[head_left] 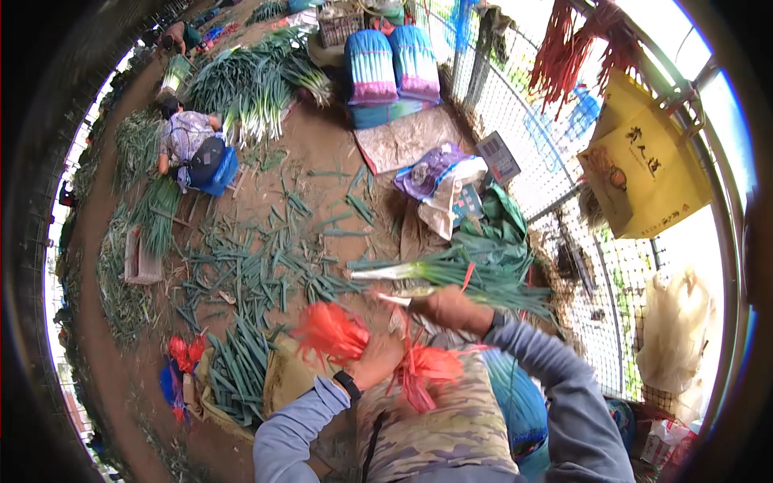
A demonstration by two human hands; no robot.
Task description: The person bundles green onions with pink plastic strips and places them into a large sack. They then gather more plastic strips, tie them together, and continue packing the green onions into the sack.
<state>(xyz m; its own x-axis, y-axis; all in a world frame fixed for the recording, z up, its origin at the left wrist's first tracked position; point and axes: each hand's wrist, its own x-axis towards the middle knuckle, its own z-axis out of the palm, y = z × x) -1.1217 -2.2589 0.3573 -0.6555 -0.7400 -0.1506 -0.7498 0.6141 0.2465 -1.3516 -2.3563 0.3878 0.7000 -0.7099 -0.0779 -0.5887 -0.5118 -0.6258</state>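
Both hands busy: right hand [451,307] grips scallions [467,274], left hand [378,358] red ties [330,330]

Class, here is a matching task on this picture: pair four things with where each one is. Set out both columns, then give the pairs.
Things:
1. red strings
2. green onions
3. yellow bag
4. blue bundles

Places:
A. hanging on the wire fence
B. stacked at the top, on the ground
C. gripped in the left hand
D. held by the right hand

Pairs: 1-C, 2-D, 3-A, 4-B
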